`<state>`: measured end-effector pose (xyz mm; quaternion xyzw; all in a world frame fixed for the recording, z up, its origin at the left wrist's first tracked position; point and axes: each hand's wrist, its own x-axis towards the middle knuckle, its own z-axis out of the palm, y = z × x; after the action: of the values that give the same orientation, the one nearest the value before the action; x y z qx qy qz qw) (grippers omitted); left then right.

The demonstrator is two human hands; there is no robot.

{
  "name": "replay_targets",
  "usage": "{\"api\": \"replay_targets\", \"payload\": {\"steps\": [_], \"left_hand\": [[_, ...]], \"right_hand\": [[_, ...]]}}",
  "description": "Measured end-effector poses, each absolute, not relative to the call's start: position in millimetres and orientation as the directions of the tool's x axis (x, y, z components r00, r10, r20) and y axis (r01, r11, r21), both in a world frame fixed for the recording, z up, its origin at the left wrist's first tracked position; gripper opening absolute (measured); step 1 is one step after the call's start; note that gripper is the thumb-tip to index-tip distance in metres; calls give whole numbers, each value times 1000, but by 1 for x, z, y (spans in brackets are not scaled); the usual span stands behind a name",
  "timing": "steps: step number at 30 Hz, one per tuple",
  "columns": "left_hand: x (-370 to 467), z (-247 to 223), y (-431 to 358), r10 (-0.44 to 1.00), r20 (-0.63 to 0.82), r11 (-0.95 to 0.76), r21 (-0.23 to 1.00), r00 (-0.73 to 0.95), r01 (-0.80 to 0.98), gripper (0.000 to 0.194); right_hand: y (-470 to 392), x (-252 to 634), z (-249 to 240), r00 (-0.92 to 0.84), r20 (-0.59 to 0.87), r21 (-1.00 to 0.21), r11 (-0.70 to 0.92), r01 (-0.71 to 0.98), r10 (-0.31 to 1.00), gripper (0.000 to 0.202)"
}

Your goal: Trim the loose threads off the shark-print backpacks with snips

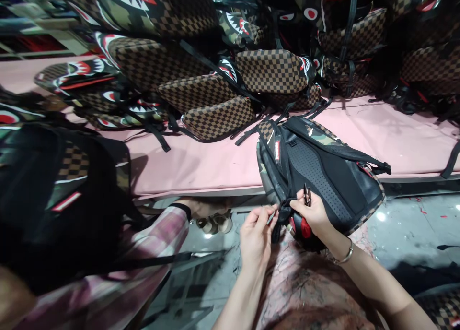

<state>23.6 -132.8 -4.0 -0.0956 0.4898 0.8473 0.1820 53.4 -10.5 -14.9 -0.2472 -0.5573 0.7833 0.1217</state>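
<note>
A backpack (323, 176) with a black padded back panel and camouflage and brown-check edges lies back side up, partly on the pink table and partly over my lap. My right hand (316, 217), wearing a bangle, is closed around small dark thread snips (307, 195), their points sticking up past the fingers. Its thumb and fingers also press on a black shoulder strap (285, 205) at the bag's lower left. My left hand (257, 231) pinches at the same strap's end, fingertips together; whether a thread is between them is too small to tell. Red lining shows below my right hand.
Many check and shark-print backpacks (219, 116) are piled along the back of the pink table (194, 162). At left, another person in a plaid garment (158, 243) has a black backpack (72, 195). Shoes (219, 223) and red scraps lie on the tiled floor (406, 224).
</note>
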Motion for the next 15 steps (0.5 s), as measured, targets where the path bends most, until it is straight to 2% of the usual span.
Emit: {"api": "replay_targets", "payload": {"steps": [6,11,15], "left_hand": [[36,-4,-137,217,-270,-332,883,-938,-331,22],[43,-5,-135,261,-228,-64,965,-938,-252,40],[42,-10,-132,199,-106,56,994,-974,-96,29]], "right_hand": [[-11,52,-11,-816,-264,-925,-374,63,514,33],[-9,55,-6,-802,-325,-891,-446,83,501,31],[-9,57,-3,-815,-337,-882,-461,98,471,29]]}}
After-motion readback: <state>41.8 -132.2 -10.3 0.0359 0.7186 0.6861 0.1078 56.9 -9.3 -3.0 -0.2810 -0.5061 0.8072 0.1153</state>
